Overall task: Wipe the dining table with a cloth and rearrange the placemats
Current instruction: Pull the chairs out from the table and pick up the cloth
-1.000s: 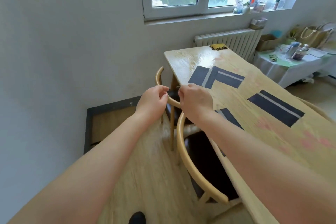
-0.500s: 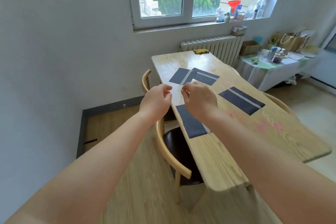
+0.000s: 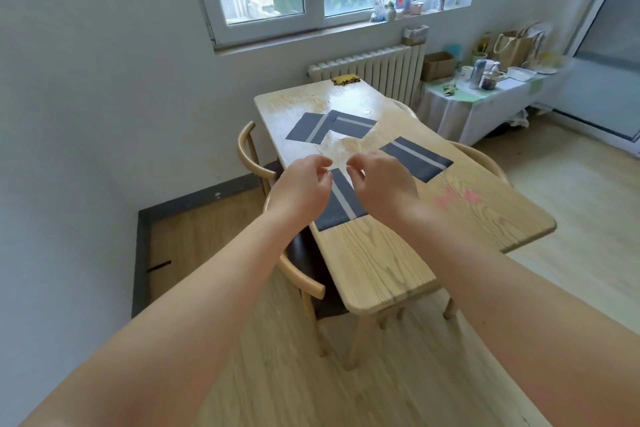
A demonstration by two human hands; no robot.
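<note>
A light wooden dining table (image 3: 374, 263) runs away from me toward the window. Several dark grey placemats with a pale stripe lie on it: two overlapping ones (image 3: 313, 128) at the far part, one askew (image 3: 420, 158) on the right, and a near one (image 3: 337, 208) at the left edge. A yellow-and-dark cloth (image 3: 345, 80) lies at the far end. My left hand (image 3: 301, 189) and right hand (image 3: 382, 185) hover side by side over the near placemat, fingers loosely curled and holding nothing. Pink smears (image 3: 457, 198) mark the tabletop to the right.
Two wooden chairs (image 3: 299, 276) are tucked in along the table's left side, and another chair (image 3: 483, 158) on the right. A radiator (image 3: 374, 66) stands behind the table. A cloth-covered side table (image 3: 460, 114) with bottles is at the back right. Wood floor lies in front.
My hands have moved from the far chair's back rail to above the near placemat. The view has pulled back, and the whole table now shows.
</note>
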